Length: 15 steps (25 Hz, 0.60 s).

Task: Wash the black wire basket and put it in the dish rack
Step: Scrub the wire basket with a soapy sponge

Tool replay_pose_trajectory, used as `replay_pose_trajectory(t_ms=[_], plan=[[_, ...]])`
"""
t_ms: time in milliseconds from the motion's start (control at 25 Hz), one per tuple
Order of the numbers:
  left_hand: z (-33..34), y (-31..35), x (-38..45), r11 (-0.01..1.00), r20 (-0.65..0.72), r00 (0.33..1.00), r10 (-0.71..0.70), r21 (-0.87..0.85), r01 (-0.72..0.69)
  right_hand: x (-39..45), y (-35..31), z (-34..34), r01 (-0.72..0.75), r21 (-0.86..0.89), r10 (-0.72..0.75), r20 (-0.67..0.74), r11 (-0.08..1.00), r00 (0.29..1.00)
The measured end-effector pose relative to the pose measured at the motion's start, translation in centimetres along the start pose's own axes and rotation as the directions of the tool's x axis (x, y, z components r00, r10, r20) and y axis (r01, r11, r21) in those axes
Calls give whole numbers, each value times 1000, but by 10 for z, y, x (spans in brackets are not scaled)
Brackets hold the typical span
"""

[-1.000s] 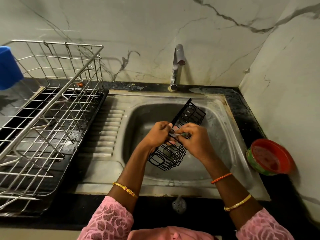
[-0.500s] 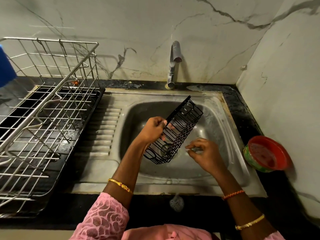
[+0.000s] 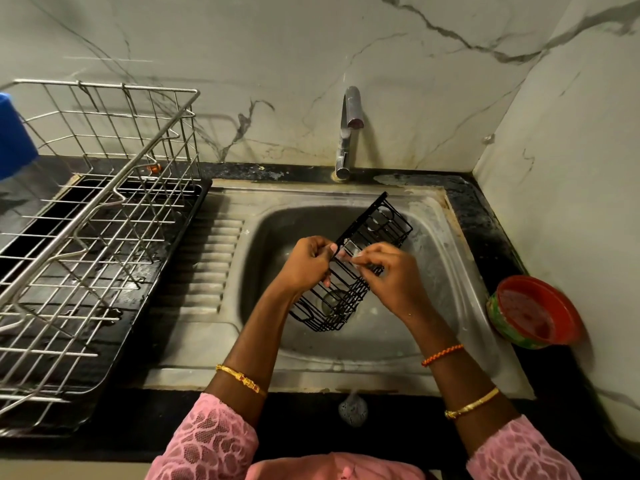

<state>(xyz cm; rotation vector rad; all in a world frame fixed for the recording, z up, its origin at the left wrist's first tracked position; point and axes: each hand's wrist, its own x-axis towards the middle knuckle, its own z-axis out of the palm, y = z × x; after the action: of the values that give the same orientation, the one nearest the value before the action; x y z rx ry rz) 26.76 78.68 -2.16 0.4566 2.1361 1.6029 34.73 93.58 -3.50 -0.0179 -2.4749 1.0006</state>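
The black wire basket (image 3: 375,225) hangs tilted over the steel sink (image 3: 346,374), its upper end pointing to the back right. My left hand (image 3: 304,265) grips its long left edge near the middle. My right hand (image 3: 391,275) lies against the basket's top side and pinches a small pale pad (image 3: 350,253) onto the wires beside my left thumb. The steel dish rack (image 3: 104,216) stands on a black tray on the counter to the left of the sink, apart from the basket.
The tap (image 3: 348,133) stands behind the basin with no water running. A red bowl (image 3: 533,313) sits on the counter at the right wall. A blue object (image 3: 14,133) shows at the far left. A grey scrubber (image 3: 352,410) lies at the front edge.
My right hand, drawn back over the basin half a second ago, has returned to the basket and touches it again. My left hand has kept hold of the basket.
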Motion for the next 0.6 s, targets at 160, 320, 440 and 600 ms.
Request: replay_pose_trajectory(t_ms=[160, 320, 440, 600], plan=[[-4, 6, 3, 998, 31, 1000, 6, 66, -8, 12, -9, 3, 60, 8, -60, 6, 998, 998], [-8, 8, 1, 999, 42, 999, 12, 48, -14, 13, -12, 1, 74, 39, -75, 40, 996, 996], [-5, 7, 0, 1000, 51, 999, 6, -11, -5, -21, 9, -11, -31, 1, 31, 21, 1000, 999], [-12, 8, 4, 1000, 42, 999, -11, -25, 12, -31, 13, -29, -193, 66, 199, -108, 979, 974]])
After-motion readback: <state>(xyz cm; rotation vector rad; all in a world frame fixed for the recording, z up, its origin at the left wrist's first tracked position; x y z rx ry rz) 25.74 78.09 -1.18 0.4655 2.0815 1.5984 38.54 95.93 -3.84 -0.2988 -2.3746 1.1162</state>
